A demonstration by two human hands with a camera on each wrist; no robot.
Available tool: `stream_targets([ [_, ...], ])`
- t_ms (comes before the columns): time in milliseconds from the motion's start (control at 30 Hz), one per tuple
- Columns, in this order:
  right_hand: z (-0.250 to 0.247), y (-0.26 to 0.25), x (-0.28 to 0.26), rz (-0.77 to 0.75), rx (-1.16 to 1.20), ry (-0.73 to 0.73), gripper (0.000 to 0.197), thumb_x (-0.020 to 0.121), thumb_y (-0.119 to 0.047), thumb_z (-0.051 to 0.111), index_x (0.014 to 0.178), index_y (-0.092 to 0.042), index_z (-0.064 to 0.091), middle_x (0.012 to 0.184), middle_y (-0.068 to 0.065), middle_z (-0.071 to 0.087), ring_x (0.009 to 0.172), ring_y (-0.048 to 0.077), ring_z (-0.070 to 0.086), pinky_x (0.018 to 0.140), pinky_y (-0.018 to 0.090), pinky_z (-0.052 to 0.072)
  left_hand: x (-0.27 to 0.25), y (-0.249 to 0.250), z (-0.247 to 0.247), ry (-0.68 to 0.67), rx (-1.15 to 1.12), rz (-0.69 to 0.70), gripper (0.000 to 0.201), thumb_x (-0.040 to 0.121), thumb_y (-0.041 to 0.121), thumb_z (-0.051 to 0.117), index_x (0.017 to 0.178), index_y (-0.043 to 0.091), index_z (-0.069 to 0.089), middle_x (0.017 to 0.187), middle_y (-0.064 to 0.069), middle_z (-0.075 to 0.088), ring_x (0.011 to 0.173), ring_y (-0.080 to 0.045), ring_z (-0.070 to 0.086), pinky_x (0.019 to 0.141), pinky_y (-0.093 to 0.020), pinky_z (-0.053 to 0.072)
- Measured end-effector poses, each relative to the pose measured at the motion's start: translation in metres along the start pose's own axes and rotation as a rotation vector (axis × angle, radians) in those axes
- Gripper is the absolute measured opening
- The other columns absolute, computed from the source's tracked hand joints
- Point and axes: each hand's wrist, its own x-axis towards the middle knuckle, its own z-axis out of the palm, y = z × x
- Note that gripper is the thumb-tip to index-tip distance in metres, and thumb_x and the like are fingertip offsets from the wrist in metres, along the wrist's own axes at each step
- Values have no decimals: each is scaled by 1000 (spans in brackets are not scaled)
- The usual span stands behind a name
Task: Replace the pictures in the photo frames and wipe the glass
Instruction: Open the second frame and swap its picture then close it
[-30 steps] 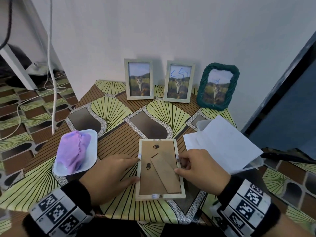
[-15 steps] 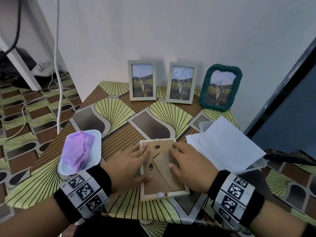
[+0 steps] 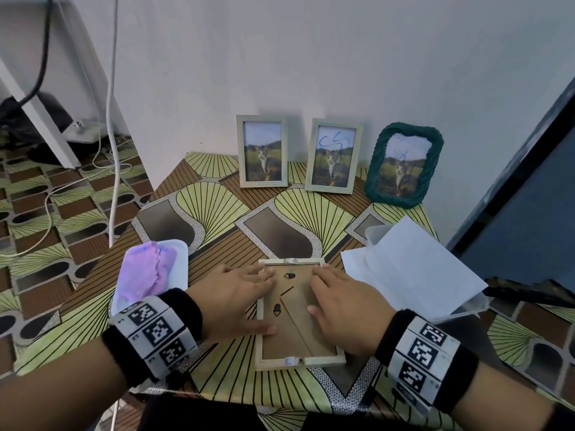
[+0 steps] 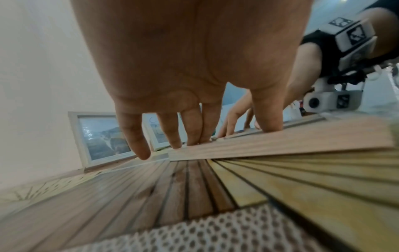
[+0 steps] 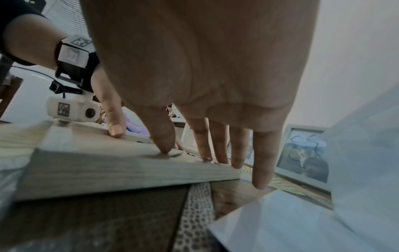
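A white tray (image 3: 180,269) holds a crumpled purple cloth (image 3: 144,275); a clear tub (image 3: 378,233) at right carries white paper sheets (image 3: 413,269). On the patterned table (image 3: 214,206), the left hand (image 3: 231,301) and right hand (image 3: 342,309) press straight, spread fingers on a face-down wooden photo frame (image 3: 295,359). Three cat photo frames (image 3: 333,155) lean against the white wall (image 3: 311,57).

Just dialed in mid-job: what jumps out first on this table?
A wooden frame lies face down at the front, left hand and right hand pressing flat on its back. Three cat photos stand at the wall, the middle frame and the green woven frame scribbled blue.
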Motion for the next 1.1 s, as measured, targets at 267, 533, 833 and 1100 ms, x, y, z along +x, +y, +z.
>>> stream_targets([
  [267, -10, 12, 14, 72, 197, 128, 28, 90, -37, 56, 110, -18, 59, 115, -3, 55, 106, 17, 54, 89, 31, 48, 31, -9, -33, 210, -267, -90, 44, 94, 43, 54, 136, 30, 51, 125, 8, 57, 114, -9, 53, 100, -33, 45],
  [533, -15, 18, 18, 259, 221, 94, 36, 83, -38, 61, 61, -21, 37, 65, -3, 46, 61, 15, 45, 49, 24, 23, 58, 3, -47, 52, -100, -79, 37, 92, 39, 60, 126, 26, 60, 119, 5, 55, 112, -16, 53, 97, -37, 47],
  [833, -16, 11, 14, 285, 219, 125, 46, 88, -36, 62, 55, -21, 34, 59, -6, 37, 59, 9, 37, 49, 17, 19, 62, -1, -49, 88, -77, -101, 35, 89, 44, 65, 120, 28, 67, 112, 7, 64, 105, -17, 57, 83, -29, 43],
  [1100, -18, 12, 9, 310, 255, 127, 45, 87, -46, 65, 56, -20, 46, 56, -6, 44, 52, 5, 41, 47, 15, 20, 56, -5, -41, 91, -179, -75, 43, 92, 41, 61, 133, 27, 58, 123, 6, 57, 116, -15, 52, 99, -34, 43],
])
